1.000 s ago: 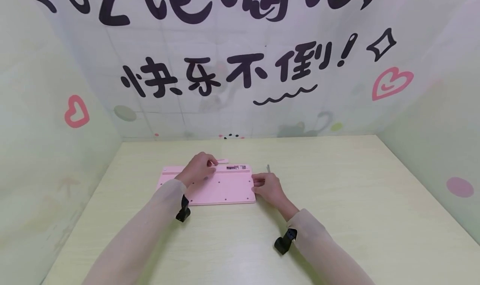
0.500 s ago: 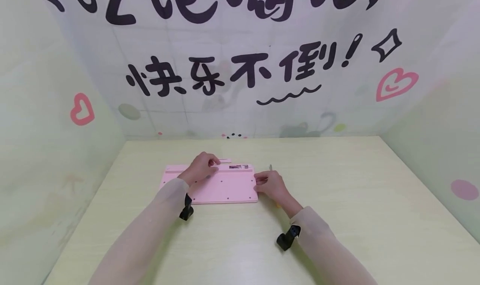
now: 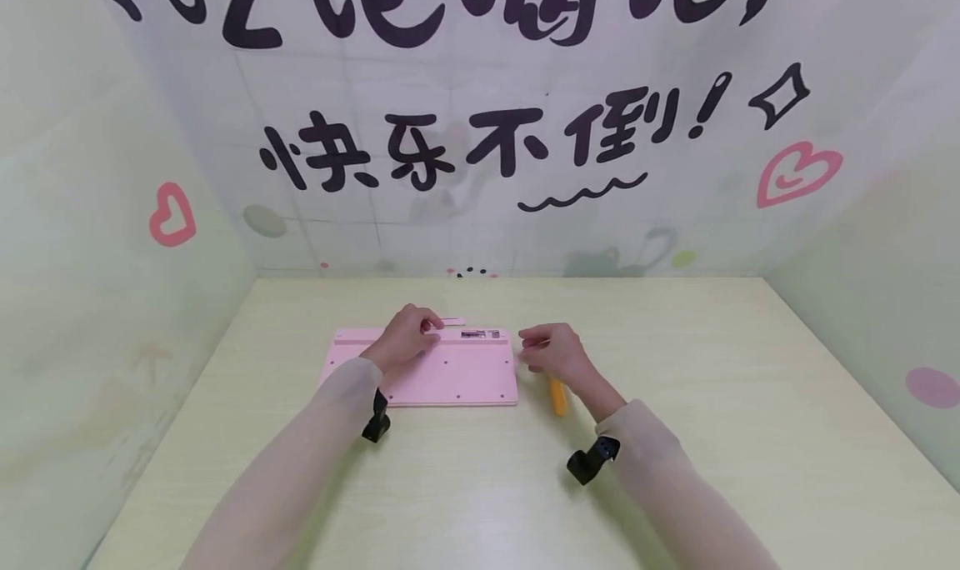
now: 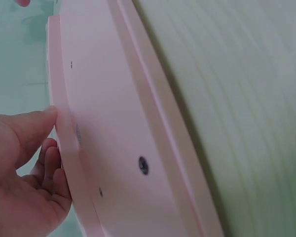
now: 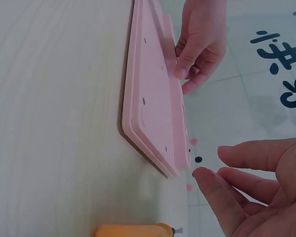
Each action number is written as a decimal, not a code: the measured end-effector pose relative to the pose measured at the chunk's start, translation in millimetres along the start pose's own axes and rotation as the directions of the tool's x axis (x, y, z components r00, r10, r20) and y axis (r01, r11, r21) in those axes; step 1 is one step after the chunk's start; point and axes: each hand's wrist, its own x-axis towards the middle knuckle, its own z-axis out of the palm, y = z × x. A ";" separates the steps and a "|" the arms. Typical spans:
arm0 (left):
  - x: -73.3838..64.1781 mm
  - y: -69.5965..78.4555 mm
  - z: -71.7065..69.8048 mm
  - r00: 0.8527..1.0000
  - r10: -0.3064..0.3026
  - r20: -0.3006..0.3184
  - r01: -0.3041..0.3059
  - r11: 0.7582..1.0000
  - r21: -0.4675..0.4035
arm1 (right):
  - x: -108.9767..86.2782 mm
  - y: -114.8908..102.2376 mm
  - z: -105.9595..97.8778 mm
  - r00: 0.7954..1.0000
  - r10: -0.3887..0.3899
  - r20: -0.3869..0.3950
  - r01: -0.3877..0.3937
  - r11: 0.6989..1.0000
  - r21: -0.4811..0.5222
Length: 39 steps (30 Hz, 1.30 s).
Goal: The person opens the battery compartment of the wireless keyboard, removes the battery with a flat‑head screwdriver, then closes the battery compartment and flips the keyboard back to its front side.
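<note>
My left hand point(image 3: 402, 338) pinches the raised rim point(image 4: 55, 64) of the pink keyboard point(image 3: 450, 378), lying underside up near the table's point(image 3: 480, 487) far edge, towards its left corner; my right hand point(image 3: 553, 353), fingers parted, holds nothing visible. Probably light, stiff, slippery plastic, best gripped by that rim

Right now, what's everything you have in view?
Panel: one, pink, on the table
Strip: one, pink, past panel's far edge
Screw holes: at least six, dark, across panel
Tool: one, orange-handled, right of panel
Table: one, pale, beneath
Backdrop: one, whitish, black writing, behind
Sleeves: two, pale, lower left and right
Wrist cameras: two, black, one per sleeve
Left hand: one, bare, touching panel's far edge
Right hand: one, bare, near panel's right end
</note>
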 end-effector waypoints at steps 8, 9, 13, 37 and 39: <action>0.6 0.6 0.4 1.000 -0.014 0.002 0.014 1.000 -0.006 | -4.6 -0.4 -21.2 1.000 -0.025 0.008 0.025 0.999 -0.028; 0.7 0.2 0.4 1.000 -0.013 0.004 0.013 1.000 -0.007 | -5.3 0.8 -23.6 1.000 -0.026 0.006 0.026 0.999 -0.026; 0.8 0.3 -0.3 1.000 -0.017 0.013 0.017 1.000 -0.018 | -7.2 6.3 -31.8 0.999 -0.033 0.005 0.033 0.999 -0.019; 1.5 1.2 -0.4 0.999 -0.043 0.025 0.044 0.998 -0.040 | -20.2 34.7 -40.9 1.000 0.023 -0.008 -0.024 1.000 -0.017; 1.7 1.0 -0.4 0.999 -0.044 0.026 0.045 0.998 -0.042 | -20.6 36.8 -40.0 1.000 0.028 -0.012 -0.028 1.000 -0.014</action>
